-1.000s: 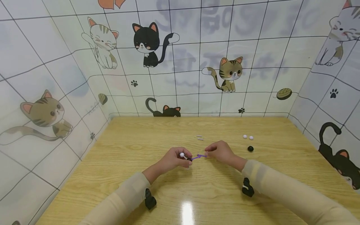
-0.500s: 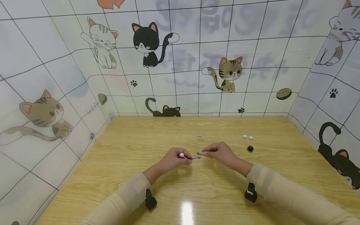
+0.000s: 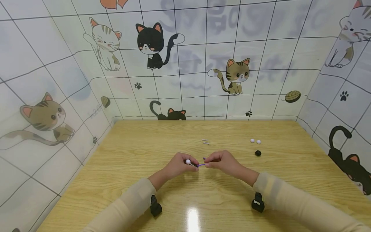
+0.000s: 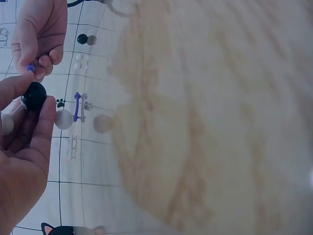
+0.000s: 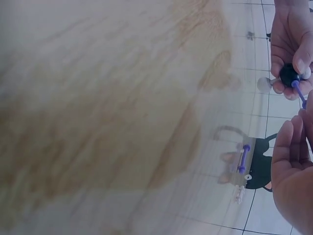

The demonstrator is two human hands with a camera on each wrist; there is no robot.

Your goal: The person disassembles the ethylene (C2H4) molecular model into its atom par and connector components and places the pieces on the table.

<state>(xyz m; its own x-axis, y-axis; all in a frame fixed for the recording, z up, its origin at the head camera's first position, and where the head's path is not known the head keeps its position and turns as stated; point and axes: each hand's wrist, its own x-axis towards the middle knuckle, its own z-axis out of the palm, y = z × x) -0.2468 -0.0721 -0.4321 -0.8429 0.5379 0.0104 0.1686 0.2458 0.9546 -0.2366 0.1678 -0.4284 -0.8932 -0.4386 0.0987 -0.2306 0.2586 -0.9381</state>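
The left hand (image 3: 178, 166) is gripping a black ball (image 4: 33, 97) as the right hand (image 3: 224, 161) is pinching the far end of a purple stick (image 5: 299, 92), whose near end is meeting that ball, its long axis running roughly left to right across the small gap between the hands. Just beyond the right hand, the nearer of the two, a spare stick (image 4: 77, 107) is lying left to right on the tabletop (image 3: 130, 141); no brand or label is showing, and the lettering (image 3: 187, 64) across the backdrop (image 3: 266, 96) is looking too blurred to read.

Rod (image 5: 300, 93) between ball (image 5: 289, 74) and right hand (image 5: 293, 156)
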